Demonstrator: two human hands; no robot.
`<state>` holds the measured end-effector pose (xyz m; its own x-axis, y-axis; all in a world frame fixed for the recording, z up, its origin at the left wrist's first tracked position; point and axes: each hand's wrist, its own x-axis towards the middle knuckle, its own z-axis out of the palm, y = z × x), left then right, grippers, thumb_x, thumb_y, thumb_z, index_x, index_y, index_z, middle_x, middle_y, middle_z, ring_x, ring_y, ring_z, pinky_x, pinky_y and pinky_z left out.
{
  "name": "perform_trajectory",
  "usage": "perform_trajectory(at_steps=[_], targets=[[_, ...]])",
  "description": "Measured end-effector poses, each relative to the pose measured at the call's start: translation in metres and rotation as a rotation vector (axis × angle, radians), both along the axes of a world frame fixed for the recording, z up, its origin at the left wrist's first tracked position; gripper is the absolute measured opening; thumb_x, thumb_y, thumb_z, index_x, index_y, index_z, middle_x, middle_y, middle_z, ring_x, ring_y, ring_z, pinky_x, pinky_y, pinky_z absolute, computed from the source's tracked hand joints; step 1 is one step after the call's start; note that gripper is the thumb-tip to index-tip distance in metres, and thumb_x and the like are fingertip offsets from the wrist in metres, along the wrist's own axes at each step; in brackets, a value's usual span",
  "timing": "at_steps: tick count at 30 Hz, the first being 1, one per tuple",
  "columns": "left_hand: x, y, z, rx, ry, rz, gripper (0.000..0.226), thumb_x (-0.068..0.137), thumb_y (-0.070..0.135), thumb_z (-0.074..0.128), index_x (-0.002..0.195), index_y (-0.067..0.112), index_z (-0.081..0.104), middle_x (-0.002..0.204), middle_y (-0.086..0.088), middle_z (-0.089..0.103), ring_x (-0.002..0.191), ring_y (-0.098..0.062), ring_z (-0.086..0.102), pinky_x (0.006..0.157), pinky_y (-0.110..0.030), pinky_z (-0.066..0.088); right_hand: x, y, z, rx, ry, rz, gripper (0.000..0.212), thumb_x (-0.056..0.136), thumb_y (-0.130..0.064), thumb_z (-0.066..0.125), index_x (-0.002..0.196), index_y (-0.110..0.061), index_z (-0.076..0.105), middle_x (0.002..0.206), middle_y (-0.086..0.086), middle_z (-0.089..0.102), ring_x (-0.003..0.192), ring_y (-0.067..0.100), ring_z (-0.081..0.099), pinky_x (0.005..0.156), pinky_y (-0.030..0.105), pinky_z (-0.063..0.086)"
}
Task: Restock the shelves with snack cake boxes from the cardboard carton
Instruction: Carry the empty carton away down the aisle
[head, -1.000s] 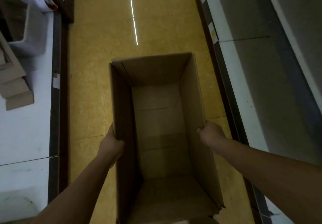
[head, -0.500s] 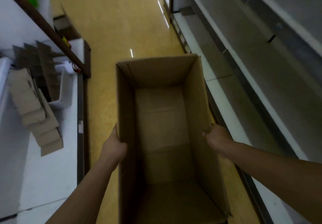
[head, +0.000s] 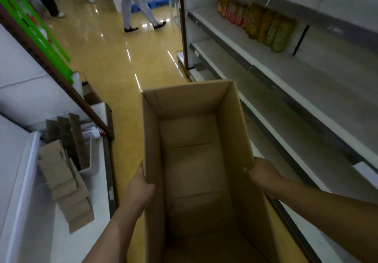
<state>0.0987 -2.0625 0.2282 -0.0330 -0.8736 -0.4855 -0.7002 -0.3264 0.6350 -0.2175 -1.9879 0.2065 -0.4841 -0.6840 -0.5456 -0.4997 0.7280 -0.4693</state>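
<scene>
An open cardboard carton (head: 196,160) fills the lower middle of the view, held lengthwise above the yellow aisle floor. Its inside shows only bare cardboard; no snack cake boxes are visible in it. My left hand (head: 139,191) grips the carton's left wall, thumb on the outside edge. My right hand (head: 261,172) grips the right wall near its top rim. Grey shelves (head: 286,90) run along the right side of the aisle, mostly bare.
A row of colourful packets (head: 257,23) stands on an upper right shelf. On the left, a white shelf holds flattened cardboard pieces (head: 63,183) and a white bin (head: 92,160). People's legs (head: 139,6) stand at the far end of the aisle.
The view has tilted up, showing more of the aisle, the right shelves and people ahead. Both hands keep their grip on the carton's side walls.
</scene>
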Motion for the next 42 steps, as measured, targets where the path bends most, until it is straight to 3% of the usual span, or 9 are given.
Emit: perform_trajectory(at_steps=[7, 11, 19, 26, 29, 33, 37, 40, 42], targets=[[0.002, 0.023, 0.079, -0.015, 0.068, 0.018, 0.066, 0.101, 0.014, 0.055, 0.159, 0.028, 0.026, 0.122, -0.01, 0.061, 0.084, -0.02, 0.059, 0.07, -0.035, 0.052, 0.01, 0.034, 0.092, -0.054, 0.027, 0.0, 0.026, 0.103, -0.026, 0.054, 0.127, -0.015, 0.057, 0.11, 0.005, 0.065, 0.094, 0.019, 0.067, 0.088, 0.041, 0.058], [0.005, 0.032, 0.12, -0.001, 0.022, 0.016, 0.068, 0.1, 0.007, 0.055, 0.159, 0.023, 0.026, 0.135, -0.014, 0.057, 0.099, -0.025, 0.058, 0.085, -0.041, 0.054, 0.019, 0.058, 0.134, -0.063, 0.043, -0.028, 0.016, 0.103, -0.027, 0.054, 0.115, -0.017, 0.058, 0.1, 0.006, 0.067, 0.087, 0.018, 0.069, 0.084, 0.039, 0.06], [0.006, 0.057, 0.18, -0.068, -0.044, -0.121, 0.063, 0.095, 0.003, 0.057, 0.153, 0.019, 0.038, 0.111, -0.005, 0.059, 0.094, -0.023, 0.06, 0.062, -0.031, 0.048, 0.031, 0.118, 0.186, -0.104, -0.03, -0.163, 0.019, 0.102, -0.024, 0.054, 0.12, -0.017, 0.058, 0.101, 0.007, 0.068, 0.084, 0.018, 0.068, 0.075, 0.033, 0.06], [-0.014, 0.077, 0.211, -0.091, -0.096, -0.24, 0.052, 0.093, 0.0, 0.059, 0.141, 0.014, 0.047, 0.109, -0.007, 0.059, 0.1, -0.029, 0.059, 0.076, -0.036, 0.052, 0.025, 0.165, 0.21, -0.128, -0.083, -0.265, 0.018, 0.103, -0.02, 0.053, 0.121, -0.017, 0.055, 0.107, 0.008, 0.065, 0.089, 0.02, 0.067, 0.065, 0.03, 0.054], [-0.024, 0.092, 0.221, -0.119, -0.111, -0.274, 0.043, 0.092, 0.0, 0.061, 0.132, 0.013, 0.05, 0.116, -0.012, 0.062, 0.104, -0.032, 0.059, 0.081, -0.037, 0.053, 0.021, 0.191, 0.217, -0.143, -0.092, -0.277, 0.009, 0.104, -0.019, 0.052, 0.113, -0.018, 0.053, 0.106, 0.009, 0.065, 0.092, 0.024, 0.069, 0.079, 0.039, 0.061], [-0.036, 0.115, 0.227, -0.146, -0.092, -0.301, 0.041, 0.09, -0.001, 0.061, 0.128, 0.011, 0.051, 0.109, -0.014, 0.064, 0.097, -0.035, 0.062, 0.065, -0.032, 0.048, 0.015, 0.229, 0.226, -0.157, -0.058, -0.305, 0.011, 0.103, -0.018, 0.052, 0.113, -0.014, 0.055, 0.105, 0.013, 0.066, 0.098, 0.03, 0.07, 0.089, 0.047, 0.06], [-0.047, 0.143, 0.232, -0.153, -0.061, -0.327, 0.055, 0.088, 0.001, 0.061, 0.14, 0.009, 0.048, 0.124, -0.02, 0.064, 0.108, -0.039, 0.064, 0.078, -0.038, 0.055, 0.014, 0.274, 0.232, -0.182, -0.08, -0.35, 0.016, 0.104, -0.02, 0.052, 0.118, -0.013, 0.053, 0.106, 0.014, 0.066, 0.096, 0.031, 0.07, 0.087, 0.049, 0.06], [-0.053, 0.165, 0.236, -0.176, -0.031, -0.358, 0.041, 0.087, -0.001, 0.061, 0.126, 0.01, 0.053, 0.116, -0.021, 0.066, 0.103, -0.04, 0.065, 0.061, -0.031, 0.048, 0.013, 0.307, 0.24, -0.195, -0.055, -0.381, 0.012, 0.104, -0.02, 0.053, 0.115, -0.015, 0.053, 0.1, 0.011, 0.063, 0.086, 0.025, 0.067, 0.07, 0.039, 0.059], [-0.058, 0.178, 0.238, -0.18, -0.001, -0.374, 0.036, 0.085, -0.001, 0.061, 0.118, 0.012, 0.054, 0.109, -0.02, 0.067, 0.098, -0.04, 0.066, 0.055, -0.027, 0.045, 0.013, 0.328, 0.244, -0.201, -0.051, -0.41, 0.011, 0.104, -0.02, 0.053, 0.112, -0.013, 0.054, 0.1, 0.012, 0.064, 0.087, 0.026, 0.068, 0.071, 0.039, 0.06]])
